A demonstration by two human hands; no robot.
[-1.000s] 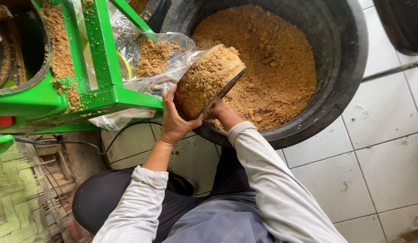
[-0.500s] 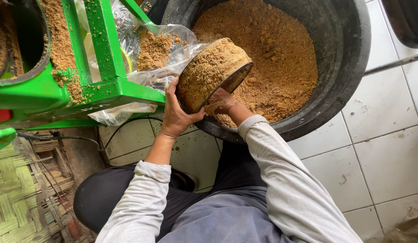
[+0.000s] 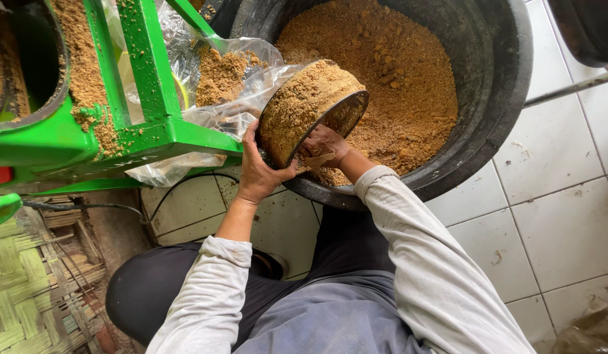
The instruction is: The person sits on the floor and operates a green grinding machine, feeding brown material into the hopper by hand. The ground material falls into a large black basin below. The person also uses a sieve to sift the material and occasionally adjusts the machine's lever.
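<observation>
Both hands tipped a heaped round pan toward a clear plastic bag.

The left hand [image 3: 259,176] cupped the round pan [image 3: 308,108] from below, fingers closed on its wall; the right hand [image 3: 322,145] gripped the lower rim, fingers curled inside. The pan sat tilted between the black tub [image 3: 497,98] and the plastic bag [image 3: 228,88] hung on the green frame [image 3: 147,78]. Done well, the tilt would stay slow, the rim close over the bag's mouth, so the brown crumbly meal [image 3: 399,85] missed the tiled floor [image 3: 553,216].

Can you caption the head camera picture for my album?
Two hands tip a round bowl of brown crumbly meal into a clear plastic bag.
</observation>
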